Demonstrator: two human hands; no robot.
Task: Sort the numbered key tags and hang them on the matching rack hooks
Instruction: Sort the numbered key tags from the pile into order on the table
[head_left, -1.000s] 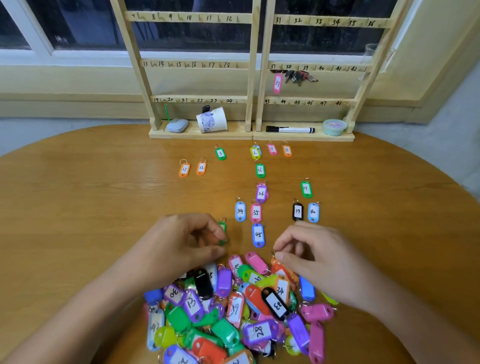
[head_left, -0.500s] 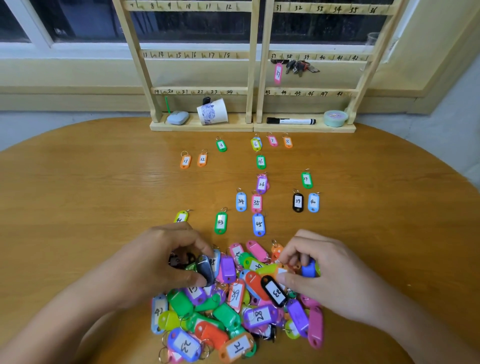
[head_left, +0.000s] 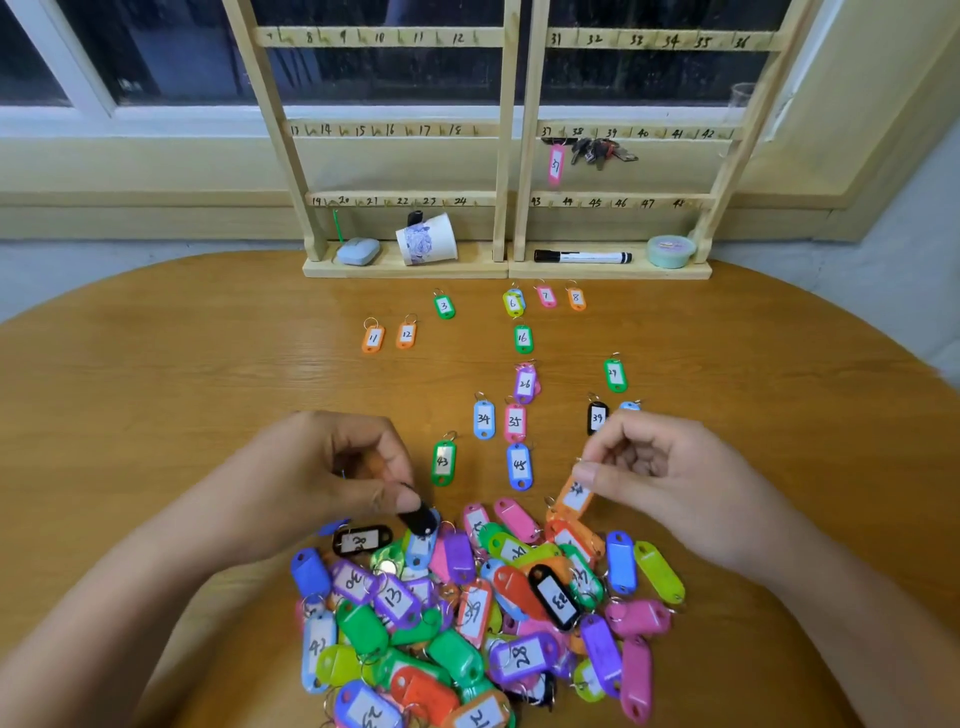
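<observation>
Head | rack (head_left: 405, 267): far table (head_left: 156, 389) edge | left grip (head_left: 322, 467), right grip (head_left: 670, 467) at pile (head_left: 467, 623)

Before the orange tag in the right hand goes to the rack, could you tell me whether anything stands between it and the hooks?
Nothing visible blocks it. Between the orange tag, pinched by the right hand, and the rack, only sorted tags lie flat on the table. A marker lies on the rack's base, below the hooks.
</observation>
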